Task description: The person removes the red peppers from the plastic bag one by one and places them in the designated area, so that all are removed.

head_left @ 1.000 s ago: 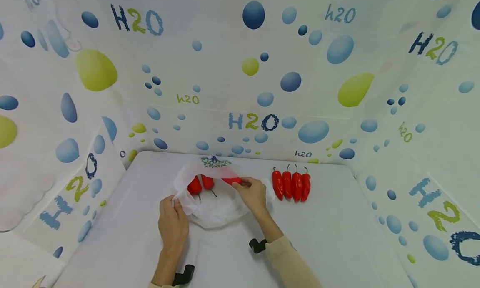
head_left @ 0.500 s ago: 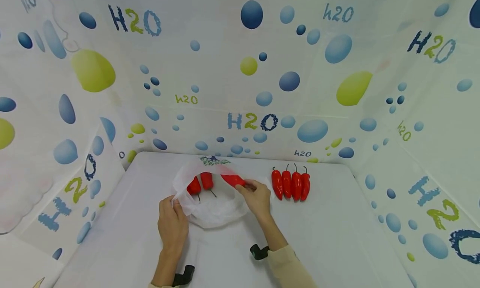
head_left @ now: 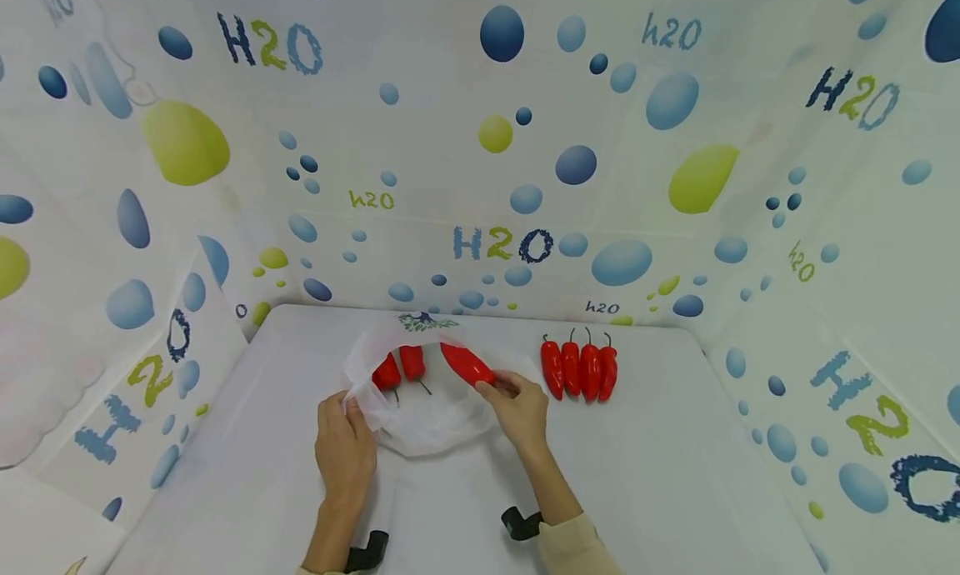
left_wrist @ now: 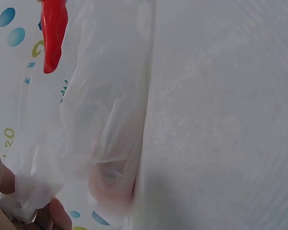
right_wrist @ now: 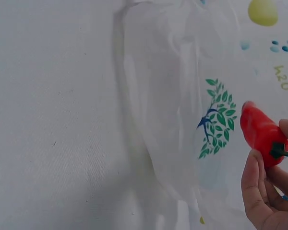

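Farther out, the long red pepper [head_left: 465,362] my right hand [head_left: 521,408] pinches seems almost free; my left hand [head_left: 346,443] grips the white plastic bag [head_left: 431,433].

A white table [head_left: 660,450] carries a translucent plastic bag [head_left: 435,435] and four red peppers [head_left: 590,373].

White-topped table [head_left: 675,475]. White backdrop sheet [head_left: 420,142], behind and along both sides, printed with blue and lime-green drops [head_left: 502,33] and "H2O" lettering [head_left: 467,243]; pale pink patch [head_left: 33,396] at far left.
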### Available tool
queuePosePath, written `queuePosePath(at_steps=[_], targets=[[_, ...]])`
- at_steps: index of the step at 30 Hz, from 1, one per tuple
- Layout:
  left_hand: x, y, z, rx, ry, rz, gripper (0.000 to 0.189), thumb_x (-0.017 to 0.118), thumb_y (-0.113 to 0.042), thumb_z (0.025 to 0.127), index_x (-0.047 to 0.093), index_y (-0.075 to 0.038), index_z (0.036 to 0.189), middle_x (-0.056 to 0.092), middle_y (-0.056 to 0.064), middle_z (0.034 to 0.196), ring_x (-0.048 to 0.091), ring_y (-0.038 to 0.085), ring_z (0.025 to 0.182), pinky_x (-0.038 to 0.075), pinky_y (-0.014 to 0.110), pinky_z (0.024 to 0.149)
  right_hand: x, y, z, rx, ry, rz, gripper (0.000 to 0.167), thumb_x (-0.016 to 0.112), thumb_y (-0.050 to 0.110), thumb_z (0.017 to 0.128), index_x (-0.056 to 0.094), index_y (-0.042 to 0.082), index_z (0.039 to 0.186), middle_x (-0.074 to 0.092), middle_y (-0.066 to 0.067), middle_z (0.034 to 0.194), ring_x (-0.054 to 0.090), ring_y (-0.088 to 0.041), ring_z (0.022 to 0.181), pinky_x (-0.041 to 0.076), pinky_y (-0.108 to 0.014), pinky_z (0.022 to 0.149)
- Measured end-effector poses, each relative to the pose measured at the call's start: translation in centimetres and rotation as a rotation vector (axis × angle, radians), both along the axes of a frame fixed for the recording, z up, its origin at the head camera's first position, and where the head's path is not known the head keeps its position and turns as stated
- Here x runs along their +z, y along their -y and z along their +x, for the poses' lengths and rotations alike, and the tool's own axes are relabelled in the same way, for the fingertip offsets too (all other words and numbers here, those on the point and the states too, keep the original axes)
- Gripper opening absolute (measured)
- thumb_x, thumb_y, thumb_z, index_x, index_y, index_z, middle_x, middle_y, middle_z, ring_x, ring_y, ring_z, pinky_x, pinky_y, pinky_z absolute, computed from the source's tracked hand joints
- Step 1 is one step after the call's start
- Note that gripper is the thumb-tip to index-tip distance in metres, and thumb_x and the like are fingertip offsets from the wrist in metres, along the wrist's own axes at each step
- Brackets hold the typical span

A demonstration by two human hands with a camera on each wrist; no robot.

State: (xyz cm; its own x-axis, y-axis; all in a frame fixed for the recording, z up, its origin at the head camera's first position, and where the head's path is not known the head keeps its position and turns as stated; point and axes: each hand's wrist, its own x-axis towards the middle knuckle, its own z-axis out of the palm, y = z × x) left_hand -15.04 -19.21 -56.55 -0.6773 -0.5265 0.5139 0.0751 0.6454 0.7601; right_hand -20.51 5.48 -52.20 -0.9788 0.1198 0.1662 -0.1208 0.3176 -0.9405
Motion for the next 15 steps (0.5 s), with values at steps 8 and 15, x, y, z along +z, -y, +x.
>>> queuePosePath(at_steps=[8, 15], targets=[[-0.1, 0.0, 0.0, -0.013, 0.031, 0.005, 0.027, 0.046, -0.014, 0.111, 0.055, 0.008, 0.124, 0.057, 0.026, 0.114, 0.062, 0.049, 0.093, 0.05, 0.059, 0.077, -0.2, -1.6, 1.8, -0.05, 0.062, -0.065, 0.039, 0.084, 0.032, 0.089, 0.077, 0.012, 0.122, 0.077, -0.005, 0.108, 0.071, -0.021, 0.094, 0.061, -0.035, 0.078], [0.0, 0.0, 0.1, -0.022, 0.032, 0.015, 0.027, 0.046, -0.014, 0.111, 0.055, 0.008, 0.125, 0.057, 0.026, 0.115, 0.062, 0.048, 0.092, 0.05, 0.058, 0.076, -0.2, -2.8, 2.9, -0.077, 0.064, -0.107, 0.037, 0.084, 0.032, 0.089, 0.078, 0.015, 0.122, 0.077, -0.004, 0.109, 0.073, -0.021, 0.095, 0.061, -0.034, 0.08]])
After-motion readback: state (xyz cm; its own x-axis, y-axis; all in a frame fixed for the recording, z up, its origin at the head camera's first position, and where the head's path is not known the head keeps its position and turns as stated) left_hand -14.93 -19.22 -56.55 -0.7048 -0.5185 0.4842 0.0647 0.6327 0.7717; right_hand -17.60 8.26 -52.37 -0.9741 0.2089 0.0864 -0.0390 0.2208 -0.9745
